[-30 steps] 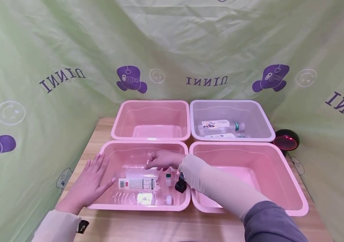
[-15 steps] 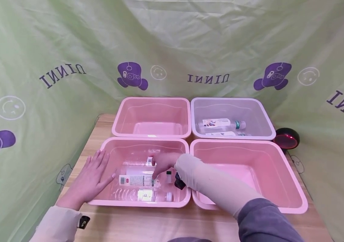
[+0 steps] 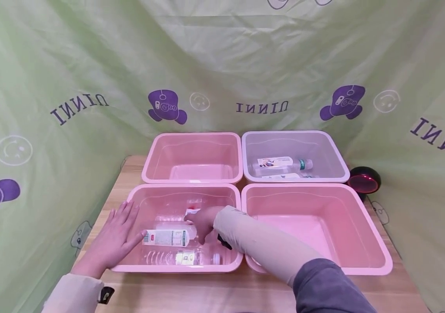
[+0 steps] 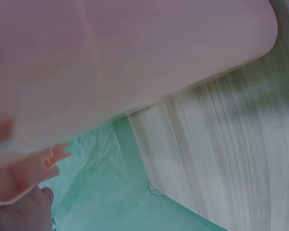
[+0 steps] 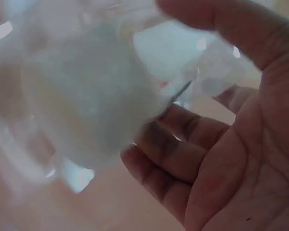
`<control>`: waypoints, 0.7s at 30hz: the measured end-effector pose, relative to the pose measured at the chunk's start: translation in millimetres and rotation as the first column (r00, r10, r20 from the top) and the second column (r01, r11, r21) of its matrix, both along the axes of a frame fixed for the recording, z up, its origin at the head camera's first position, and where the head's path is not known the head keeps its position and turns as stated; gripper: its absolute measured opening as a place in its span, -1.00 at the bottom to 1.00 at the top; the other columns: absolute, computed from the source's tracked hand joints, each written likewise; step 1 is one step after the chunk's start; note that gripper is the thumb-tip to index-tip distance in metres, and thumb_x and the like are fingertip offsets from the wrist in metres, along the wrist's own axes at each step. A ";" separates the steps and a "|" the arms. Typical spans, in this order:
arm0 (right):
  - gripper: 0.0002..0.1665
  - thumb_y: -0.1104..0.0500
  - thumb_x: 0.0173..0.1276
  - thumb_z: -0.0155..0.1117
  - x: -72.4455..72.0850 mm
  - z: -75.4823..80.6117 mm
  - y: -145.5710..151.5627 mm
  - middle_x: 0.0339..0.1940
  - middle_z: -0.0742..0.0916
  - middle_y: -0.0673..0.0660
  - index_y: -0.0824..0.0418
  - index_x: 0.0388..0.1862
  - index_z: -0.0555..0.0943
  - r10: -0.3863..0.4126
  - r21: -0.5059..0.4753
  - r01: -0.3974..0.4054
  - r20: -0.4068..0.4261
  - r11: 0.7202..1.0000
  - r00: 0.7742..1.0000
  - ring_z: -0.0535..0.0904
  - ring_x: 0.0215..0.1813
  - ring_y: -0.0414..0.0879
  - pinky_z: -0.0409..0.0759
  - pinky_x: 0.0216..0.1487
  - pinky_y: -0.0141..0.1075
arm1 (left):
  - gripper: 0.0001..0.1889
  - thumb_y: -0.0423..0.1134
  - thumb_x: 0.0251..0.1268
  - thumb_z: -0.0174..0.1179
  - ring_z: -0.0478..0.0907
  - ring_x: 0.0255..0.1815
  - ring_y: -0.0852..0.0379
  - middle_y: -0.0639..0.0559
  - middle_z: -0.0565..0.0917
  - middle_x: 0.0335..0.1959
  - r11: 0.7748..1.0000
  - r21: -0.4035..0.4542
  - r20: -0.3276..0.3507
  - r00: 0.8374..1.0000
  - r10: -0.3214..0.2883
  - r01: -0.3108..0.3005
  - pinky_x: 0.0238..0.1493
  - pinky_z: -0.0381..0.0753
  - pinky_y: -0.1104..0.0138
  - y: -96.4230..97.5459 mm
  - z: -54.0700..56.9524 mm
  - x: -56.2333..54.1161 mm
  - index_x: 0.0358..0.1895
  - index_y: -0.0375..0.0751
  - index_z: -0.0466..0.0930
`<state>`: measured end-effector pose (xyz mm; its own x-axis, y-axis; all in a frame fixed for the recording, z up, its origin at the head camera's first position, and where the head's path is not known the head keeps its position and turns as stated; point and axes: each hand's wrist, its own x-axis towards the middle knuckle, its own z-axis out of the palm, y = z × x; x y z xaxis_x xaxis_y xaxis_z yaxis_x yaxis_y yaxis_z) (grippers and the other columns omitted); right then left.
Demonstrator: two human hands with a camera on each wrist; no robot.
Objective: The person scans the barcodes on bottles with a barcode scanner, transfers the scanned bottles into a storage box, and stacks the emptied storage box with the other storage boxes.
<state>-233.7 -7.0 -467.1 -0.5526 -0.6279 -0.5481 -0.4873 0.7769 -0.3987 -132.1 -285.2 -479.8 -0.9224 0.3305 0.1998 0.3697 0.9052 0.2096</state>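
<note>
My left hand (image 3: 114, 239) rests with straight fingers on the left rim of the front-left pink basin (image 3: 175, 268); the basin's outer wall fills much of the left wrist view. Inside that basin, my right hand (image 3: 203, 221) is at the cap end of a clear plastic bottle (image 3: 165, 238) with a white label. Seen from the right wrist, thumb and curled fingers close around a blurred clear bottle (image 5: 91, 91). The cap is hidden by the hand. Another clear bottle (image 3: 187, 257) with a pale cap lies nearer the front wall, and more clear bottles lie farther back.
A purple-grey basin (image 3: 333, 174) at the back right holds clear bottles with green caps. Two more pink basins stand at the back left (image 3: 191, 136) and front right (image 3: 316, 187). A round black device (image 3: 364, 180) glows red at the right.
My right hand has moved down and toward the front of the basin, onto the labelled bottle, which has shifted slightly left. Its green cap has gone from sight. The left hand stays put.
</note>
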 end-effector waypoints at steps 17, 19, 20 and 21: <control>-0.43 0.08 0.24 0.54 -11.7 73.0 28.4 0.30 0.53 0.19 0.07 0.25 0.67 -0.013 -0.374 -0.121 -0.335 0.919 0.942 0.54 0.19 -0.03 0.52 0.26 -0.29 | -0.20 0.05 0.55 0.09 -0.20 0.67 -0.27 -0.47 0.02 0.61 1.000 0.002 0.022 1.000 0.015 -0.015 0.64 -0.37 -0.02 -1.4 -2.3 3.0 0.56 -0.52 0.13; -0.47 0.11 0.21 0.58 -10.6 76.3 28.5 0.31 0.53 0.18 0.07 0.18 0.70 -0.051 -0.437 -0.099 -0.319 0.894 0.946 0.52 0.22 -0.03 0.51 0.27 -0.32 | -0.20 0.05 0.55 0.09 -0.22 0.68 -0.26 -0.47 0.01 0.62 1.000 0.007 0.022 1.000 0.010 -0.010 0.63 -0.37 -0.02 -0.5 -1.8 2.2 0.56 -0.52 0.13; -0.48 0.12 0.20 0.59 -10.1 77.1 27.9 0.30 0.54 0.17 0.09 0.15 0.70 -0.059 -0.467 -0.096 -0.307 0.879 0.950 0.51 0.23 -0.03 0.50 0.26 -0.33 | -0.20 0.05 0.56 0.08 -0.22 0.68 -0.26 -0.46 0.01 0.62 1.000 0.009 0.024 1.000 0.007 -0.007 0.63 -0.40 0.00 -0.4 -1.5 1.7 0.56 -0.52 0.13; -0.49 0.13 0.18 0.60 -9.4 77.3 27.1 0.28 0.56 0.16 0.09 0.13 0.70 -0.062 -0.492 -0.093 -0.291 0.865 0.955 0.50 0.23 -0.04 0.51 0.24 -0.35 | -0.20 0.05 0.56 0.08 -0.21 0.68 -0.27 -0.46 0.01 0.62 1.000 0.012 0.021 1.000 0.003 -0.004 0.63 -0.41 0.01 -0.4 -1.2 0.9 0.56 -0.52 0.13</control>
<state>-243.2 20.1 -389.8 -0.6237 -0.7814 0.0200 -0.6503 0.5045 -0.5679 -131.2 -285.6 -481.0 -0.9277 0.3249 0.1841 0.3619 0.9038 0.2284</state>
